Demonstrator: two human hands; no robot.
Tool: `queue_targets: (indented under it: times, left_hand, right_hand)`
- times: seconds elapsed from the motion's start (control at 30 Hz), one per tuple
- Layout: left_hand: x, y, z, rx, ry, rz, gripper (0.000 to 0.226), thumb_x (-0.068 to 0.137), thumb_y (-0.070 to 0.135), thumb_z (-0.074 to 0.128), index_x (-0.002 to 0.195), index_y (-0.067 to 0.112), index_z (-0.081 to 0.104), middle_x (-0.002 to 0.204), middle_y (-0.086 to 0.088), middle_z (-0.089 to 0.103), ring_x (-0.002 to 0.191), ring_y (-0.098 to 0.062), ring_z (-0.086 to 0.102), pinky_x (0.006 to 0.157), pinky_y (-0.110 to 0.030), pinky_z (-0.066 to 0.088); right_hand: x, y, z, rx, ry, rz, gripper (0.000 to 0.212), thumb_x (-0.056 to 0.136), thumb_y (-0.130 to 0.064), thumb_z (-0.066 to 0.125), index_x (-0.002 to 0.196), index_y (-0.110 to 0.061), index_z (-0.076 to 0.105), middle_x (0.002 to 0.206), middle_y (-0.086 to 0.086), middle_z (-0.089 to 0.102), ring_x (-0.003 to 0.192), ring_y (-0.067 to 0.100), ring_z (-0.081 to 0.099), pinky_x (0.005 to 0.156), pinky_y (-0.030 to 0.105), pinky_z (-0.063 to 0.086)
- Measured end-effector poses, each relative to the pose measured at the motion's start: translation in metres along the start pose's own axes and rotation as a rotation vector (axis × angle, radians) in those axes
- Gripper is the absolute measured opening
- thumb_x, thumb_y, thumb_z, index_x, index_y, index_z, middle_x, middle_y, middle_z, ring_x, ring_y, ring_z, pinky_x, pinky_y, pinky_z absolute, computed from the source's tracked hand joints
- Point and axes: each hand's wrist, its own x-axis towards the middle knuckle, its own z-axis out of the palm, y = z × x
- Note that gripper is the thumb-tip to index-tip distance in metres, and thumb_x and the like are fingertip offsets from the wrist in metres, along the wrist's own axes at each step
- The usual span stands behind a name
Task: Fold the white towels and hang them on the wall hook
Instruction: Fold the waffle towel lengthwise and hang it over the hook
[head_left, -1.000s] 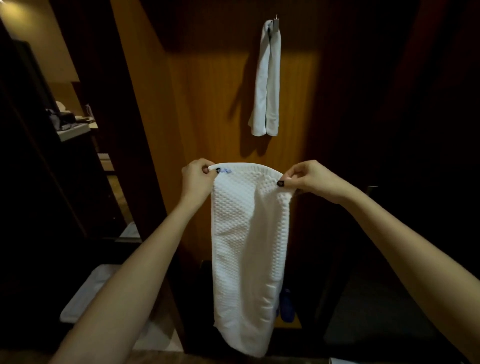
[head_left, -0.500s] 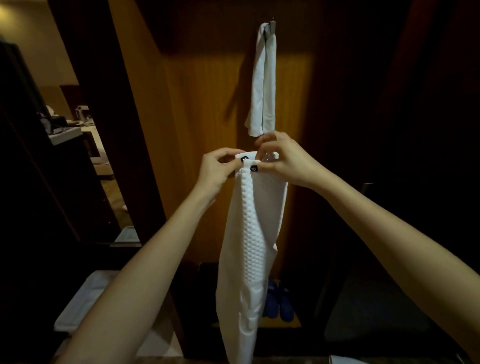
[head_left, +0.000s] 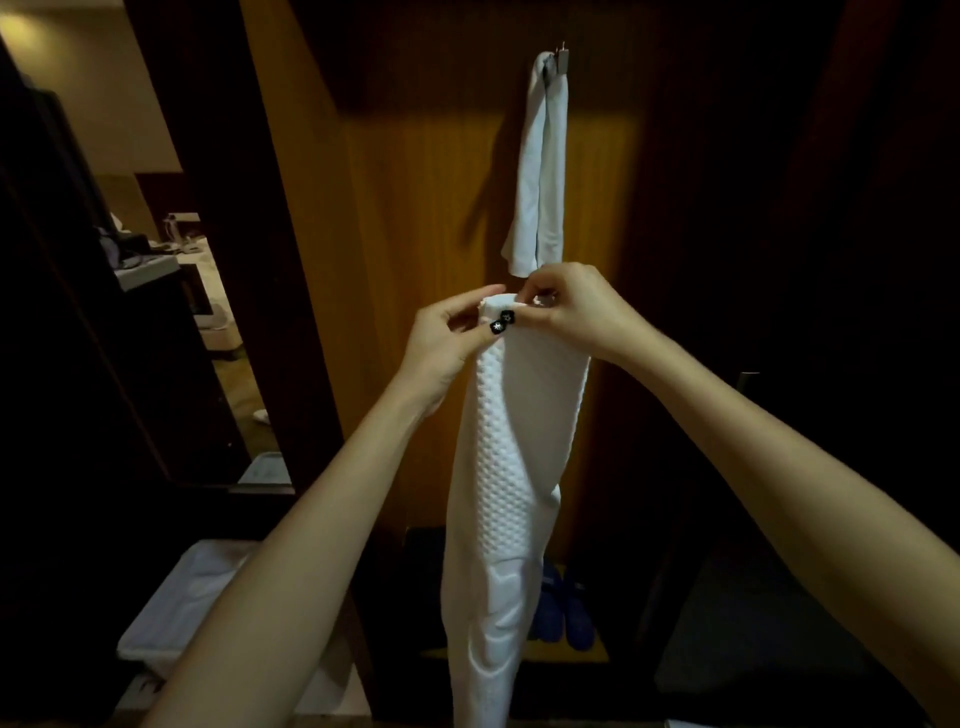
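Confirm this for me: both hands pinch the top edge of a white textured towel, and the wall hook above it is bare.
Not quite. The wall hook is not bare: a second white towel already hangs from it, as the head view shows. The rest stands: the left hand and right hand both pinch the top edge of the textured towel.

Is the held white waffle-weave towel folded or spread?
Folded: the white waffle-weave towel hangs as a narrow strip, top edges pinched together by left hand and right hand.

Home entryway: wall hook (head_left: 561, 57), shoes (head_left: 565, 608)
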Motion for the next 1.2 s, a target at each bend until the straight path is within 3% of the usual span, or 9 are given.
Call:
queue_targets:
  times: [0.13,0.2,0.3,0.47,0.6,0.77,0.97,1.07,1.2]
  left_hand:
    - [0.009,0.005,-0.015,-0.180,0.093,0.007,0.040,0.081,-0.016,0.058,0.112,0.009,0.063,0.099,-0.001,0.069,0.089,-0.005,0.067,0.076,-0.018,0.051]
    - [0.014,0.005,-0.020,-0.082,0.138,0.016,0.036,0.081,-0.015,0.058,0.109,0.007,0.064,0.098,-0.002,0.068,0.085,-0.004,0.066,0.074,-0.016,0.051]
    - [0.016,-0.001,-0.019,0.223,0.150,0.062,0.028,0.086,-0.005,0.061,0.114,0.001,0.062,0.108,-0.011,0.066,0.091,-0.008,0.063,0.077,-0.012,0.049]
    - [0.012,-0.004,-0.023,0.234,0.290,0.277,0.021,0.091,0.005,0.059,0.110,0.014,0.060,0.113,-0.004,0.062,0.103,-0.009,0.059,0.088,-0.016,0.047]
    - [0.020,0.000,-0.015,0.183,0.244,0.168,0.023,0.090,-0.002,0.057,0.112,0.005,0.058,0.111,-0.010,0.062,0.100,-0.013,0.057,0.083,-0.014,0.047]
    - [0.021,0.004,-0.010,0.222,0.078,0.224,0.015,0.094,0.002,0.051,0.105,0.013,0.049,0.098,0.010,0.056,0.085,0.014,0.055,0.073,-0.008,0.044]
    - [0.023,0.026,0.022,-0.060,0.128,0.218,0.012,0.097,0.010,0.051,0.105,0.019,0.053,0.100,0.003,0.061,0.086,0.002,0.061,0.071,-0.016,0.049]
    - [0.028,0.034,0.031,-0.202,0.155,0.164,0.012,0.098,0.011,0.049,0.105,0.019,0.055,0.100,-0.005,0.063,0.087,-0.012,0.063,0.071,-0.024,0.053]
    - [0.031,0.038,0.033,-0.305,0.149,0.108,0.012,0.099,0.009,0.047,0.109,0.011,0.053,0.094,-0.006,0.065,0.083,-0.015,0.065,0.073,-0.028,0.055]
  right_hand:
    - [-0.007,0.023,-0.027,0.074,-0.179,0.109,0.035,0.083,-0.039,0.072,0.102,-0.009,0.067,0.105,0.003,0.065,0.095,0.016,0.062,0.084,0.032,0.049]
    - [-0.012,0.027,-0.023,0.237,-0.183,0.151,0.028,0.084,-0.028,0.073,0.095,-0.004,0.064,0.093,0.004,0.065,0.086,0.015,0.062,0.075,0.032,0.050]
    - [-0.009,0.020,-0.005,0.091,-0.049,0.107,0.030,0.084,-0.026,0.073,0.082,-0.001,0.059,0.074,0.005,0.054,0.066,0.011,0.046,0.061,0.030,0.032]
    - [-0.013,0.001,0.009,0.079,0.253,-0.239,0.023,0.083,-0.027,0.068,0.077,-0.018,0.048,0.064,-0.006,0.052,0.057,0.002,0.048,0.051,0.019,0.031]
    - [-0.003,0.004,0.002,0.109,0.253,-0.049,0.028,0.083,-0.018,0.073,0.079,-0.016,0.046,0.068,-0.008,0.049,0.059,-0.001,0.044,0.057,0.022,0.030]
    - [-0.019,0.011,-0.003,0.245,0.399,-0.044,0.029,0.084,-0.024,0.073,0.096,-0.024,0.047,0.068,-0.010,0.054,0.058,-0.002,0.051,0.049,0.017,0.038]
    - [-0.021,0.001,-0.025,0.472,0.474,0.093,0.068,0.087,-0.032,0.070,0.144,-0.017,0.036,0.127,-0.014,0.054,0.104,-0.016,0.054,0.073,0.004,0.047]
    - [-0.044,0.008,-0.025,0.652,0.372,-0.111,0.085,0.093,-0.013,0.064,0.150,-0.041,0.008,0.126,-0.005,0.062,0.111,0.012,0.062,0.091,0.037,0.055]
    - [-0.057,0.009,-0.019,0.564,0.260,-0.195,0.066,0.093,-0.011,0.060,0.140,-0.049,0.036,0.144,-0.013,0.047,0.136,0.016,0.043,0.110,0.047,0.039]
